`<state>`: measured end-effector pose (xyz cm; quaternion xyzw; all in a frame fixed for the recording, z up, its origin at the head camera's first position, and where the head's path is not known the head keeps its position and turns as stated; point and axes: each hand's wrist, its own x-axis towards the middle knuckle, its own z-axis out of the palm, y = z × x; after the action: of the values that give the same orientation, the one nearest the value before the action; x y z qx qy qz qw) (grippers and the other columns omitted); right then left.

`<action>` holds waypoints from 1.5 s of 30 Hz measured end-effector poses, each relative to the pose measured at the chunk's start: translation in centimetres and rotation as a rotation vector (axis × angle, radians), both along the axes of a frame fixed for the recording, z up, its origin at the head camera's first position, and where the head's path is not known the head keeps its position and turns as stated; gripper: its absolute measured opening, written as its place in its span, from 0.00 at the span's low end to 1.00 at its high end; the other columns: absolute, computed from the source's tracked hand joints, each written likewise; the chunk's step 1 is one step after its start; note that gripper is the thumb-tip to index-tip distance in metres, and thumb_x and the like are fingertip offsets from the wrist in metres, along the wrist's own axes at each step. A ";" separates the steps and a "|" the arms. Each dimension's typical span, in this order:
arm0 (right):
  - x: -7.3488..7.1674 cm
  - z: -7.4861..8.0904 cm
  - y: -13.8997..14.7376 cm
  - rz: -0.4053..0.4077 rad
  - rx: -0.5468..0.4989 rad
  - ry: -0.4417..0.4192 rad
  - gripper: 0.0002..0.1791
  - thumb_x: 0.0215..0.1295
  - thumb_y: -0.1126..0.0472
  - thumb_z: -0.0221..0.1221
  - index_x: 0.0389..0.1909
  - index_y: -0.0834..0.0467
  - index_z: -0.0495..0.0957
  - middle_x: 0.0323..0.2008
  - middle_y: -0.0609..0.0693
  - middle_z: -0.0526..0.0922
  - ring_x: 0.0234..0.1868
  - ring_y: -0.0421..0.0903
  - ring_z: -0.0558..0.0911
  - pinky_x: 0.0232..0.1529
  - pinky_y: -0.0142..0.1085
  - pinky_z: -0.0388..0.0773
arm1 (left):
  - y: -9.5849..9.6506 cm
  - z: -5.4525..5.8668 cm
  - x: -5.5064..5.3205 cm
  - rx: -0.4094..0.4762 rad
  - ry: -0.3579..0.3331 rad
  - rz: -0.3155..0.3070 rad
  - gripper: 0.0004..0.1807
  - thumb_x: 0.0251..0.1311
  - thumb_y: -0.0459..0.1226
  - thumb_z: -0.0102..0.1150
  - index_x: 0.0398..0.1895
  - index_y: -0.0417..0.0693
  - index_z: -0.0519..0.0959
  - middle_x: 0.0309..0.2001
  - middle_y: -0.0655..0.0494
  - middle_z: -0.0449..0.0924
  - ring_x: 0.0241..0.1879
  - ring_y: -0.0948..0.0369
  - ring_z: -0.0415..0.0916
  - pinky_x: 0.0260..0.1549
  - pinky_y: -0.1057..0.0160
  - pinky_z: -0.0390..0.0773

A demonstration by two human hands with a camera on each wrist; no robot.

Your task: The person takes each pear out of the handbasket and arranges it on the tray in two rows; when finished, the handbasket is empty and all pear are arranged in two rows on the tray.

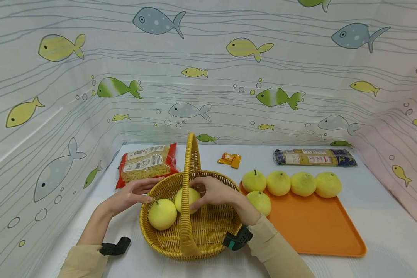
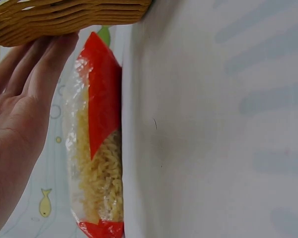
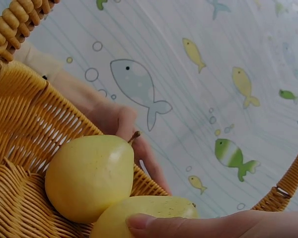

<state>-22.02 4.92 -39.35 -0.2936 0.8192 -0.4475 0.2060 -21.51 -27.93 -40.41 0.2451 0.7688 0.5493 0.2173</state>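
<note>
A wicker basket (image 1: pixel 208 231) with a tall arched handle stands on the white table, with two yellow-green pears inside. My right hand (image 1: pixel 213 191) reaches in from the right and holds one pear (image 1: pixel 188 198) beside the handle. In the right wrist view its thumb (image 3: pixel 141 221) presses on that pear. The other pear (image 1: pixel 162 214) touches it, stem up, at the basket's left. My left hand (image 1: pixel 130 195) rests against the left rim from outside. Its fingers (image 2: pixel 52 64) lie nearly straight along the wicker in the left wrist view.
An orange tray (image 1: pixel 309 227) at the right bears several more pears (image 1: pixel 278 183) along its far and left edges. Behind the basket lie a red-and-clear pasta bag (image 1: pixel 147 164), small orange packets (image 1: pixel 230 159) and a long noodle packet (image 1: pixel 314 157).
</note>
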 end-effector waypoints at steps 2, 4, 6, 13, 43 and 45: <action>0.0 0.0 0.0 0.015 0.003 0.001 0.38 0.51 0.55 0.76 0.64 0.56 0.74 0.57 0.47 0.81 0.59 0.45 0.80 0.57 0.35 0.77 | 0.0 0.0 0.0 0.002 -0.002 -0.001 0.34 0.66 0.32 0.56 0.75 0.41 0.62 0.72 0.36 0.63 0.64 0.71 0.71 0.57 0.69 0.73; -0.1 -0.1 -0.1 0.026 0.019 0.008 0.39 0.50 0.54 0.77 0.64 0.55 0.74 0.58 0.46 0.80 0.60 0.44 0.79 0.57 0.34 0.76 | 0.0 0.1 0.0 0.003 -0.003 -0.003 0.34 0.66 0.32 0.56 0.75 0.41 0.62 0.73 0.36 0.62 0.64 0.71 0.71 0.57 0.69 0.73; -0.1 -0.1 -0.1 0.036 0.046 0.023 0.40 0.48 0.53 0.77 0.65 0.54 0.75 0.58 0.45 0.80 0.60 0.43 0.78 0.56 0.33 0.75 | 0.0 0.1 0.0 0.004 -0.002 -0.004 0.34 0.66 0.32 0.56 0.75 0.41 0.62 0.73 0.36 0.62 0.64 0.71 0.71 0.57 0.70 0.73; -0.1 -0.1 -0.2 0.062 0.062 0.060 0.39 0.47 0.53 0.78 0.63 0.53 0.77 0.53 0.42 0.83 0.54 0.38 0.80 0.52 0.31 0.77 | -0.1 0.1 -0.1 0.006 0.000 -0.006 0.34 0.66 0.32 0.56 0.75 0.41 0.62 0.72 0.36 0.63 0.64 0.71 0.71 0.57 0.69 0.73; 1.4 4.5 2.9 0.077 -0.037 0.061 0.36 0.49 0.52 0.77 0.62 0.48 0.78 0.51 0.38 0.83 0.49 0.37 0.82 0.50 0.34 0.80 | 0.1 0.0 0.1 0.041 -0.012 -0.033 0.34 0.66 0.30 0.55 0.75 0.37 0.60 0.72 0.34 0.62 0.65 0.69 0.71 0.58 0.69 0.73; 1.5 4.8 3.4 0.083 -0.050 0.075 0.35 0.50 0.52 0.77 0.62 0.47 0.78 0.51 0.38 0.83 0.49 0.38 0.83 0.50 0.35 0.81 | 0.1 0.1 0.1 0.039 -0.009 -0.033 0.34 0.66 0.31 0.55 0.75 0.38 0.60 0.73 0.34 0.61 0.65 0.69 0.71 0.58 0.69 0.73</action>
<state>-20.53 8.30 -34.50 -0.3490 0.8020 -0.4477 0.1861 -21.45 -27.81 -40.34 0.2595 0.7527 0.5617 0.2248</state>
